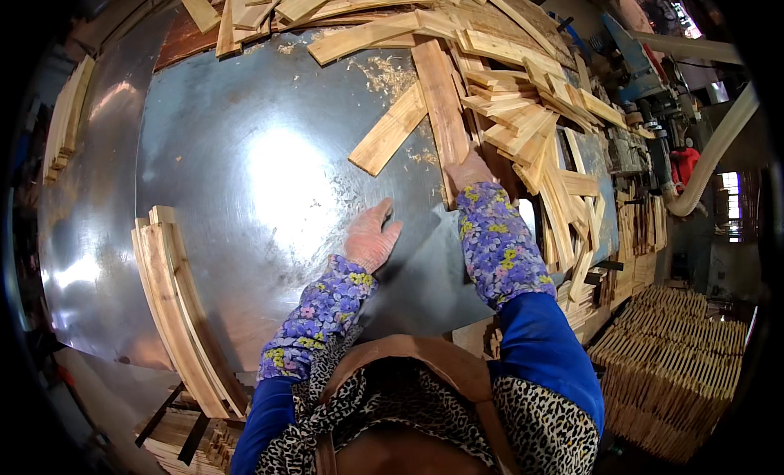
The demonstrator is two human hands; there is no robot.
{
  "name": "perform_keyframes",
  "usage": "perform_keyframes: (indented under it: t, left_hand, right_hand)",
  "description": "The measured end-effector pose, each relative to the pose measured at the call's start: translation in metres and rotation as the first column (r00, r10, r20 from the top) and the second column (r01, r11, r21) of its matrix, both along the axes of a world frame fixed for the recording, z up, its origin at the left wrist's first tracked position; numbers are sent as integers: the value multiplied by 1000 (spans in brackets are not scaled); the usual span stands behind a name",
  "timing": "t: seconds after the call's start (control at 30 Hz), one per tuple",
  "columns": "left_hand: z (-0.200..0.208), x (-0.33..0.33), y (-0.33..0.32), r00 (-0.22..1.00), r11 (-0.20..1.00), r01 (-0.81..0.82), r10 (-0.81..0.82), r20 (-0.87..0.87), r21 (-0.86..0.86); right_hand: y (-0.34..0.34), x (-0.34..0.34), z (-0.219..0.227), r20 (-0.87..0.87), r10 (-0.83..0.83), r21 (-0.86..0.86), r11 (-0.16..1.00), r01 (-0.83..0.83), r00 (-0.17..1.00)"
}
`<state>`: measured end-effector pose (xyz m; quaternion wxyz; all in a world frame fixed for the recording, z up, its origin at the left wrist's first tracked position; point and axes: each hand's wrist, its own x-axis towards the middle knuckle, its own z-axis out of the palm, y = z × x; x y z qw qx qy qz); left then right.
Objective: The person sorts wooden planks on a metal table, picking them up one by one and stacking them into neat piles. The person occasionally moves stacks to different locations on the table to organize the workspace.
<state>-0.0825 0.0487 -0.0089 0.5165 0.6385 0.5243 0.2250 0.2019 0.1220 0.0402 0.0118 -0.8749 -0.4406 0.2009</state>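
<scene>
My left hand (371, 238) hovers over or rests on the shiny metal tabletop (204, 148), gloved in a pale covering, with its thumb apart from the fingers and nothing in it. My right hand (471, 171) is at the near end of a long brownish wooden board (441, 95), touching its right edge; its fingertips are partly hidden, so a grip cannot be made out. A shorter, paler board (390, 130) lies slanted on the metal, its far end against the long board. Right of my right hand, several loose boards (523, 128) lie fanned over one another.
More boards (367, 34) are heaped along the far edge, with wood shavings (384, 75) beside them. A bundle of long strips (175, 303) lies at the near left, another (69, 120) at the far left. Stacked slats (670, 361) stand at right, below a machine hose (723, 148).
</scene>
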Motion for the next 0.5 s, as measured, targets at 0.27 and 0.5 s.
perform_keyframes:
  t: [0.27,0.5]
  left_hand:
    - [-24,-3,10,695,674,-49,553,459,-737]
    - [-26,-15,-18,837,750,-138,438,329,-647]
  right_hand:
    - [-103,-46,15,-34,85,172,982,-78,996]
    - [-141,62,-75,292,-209,134,975,176,933]
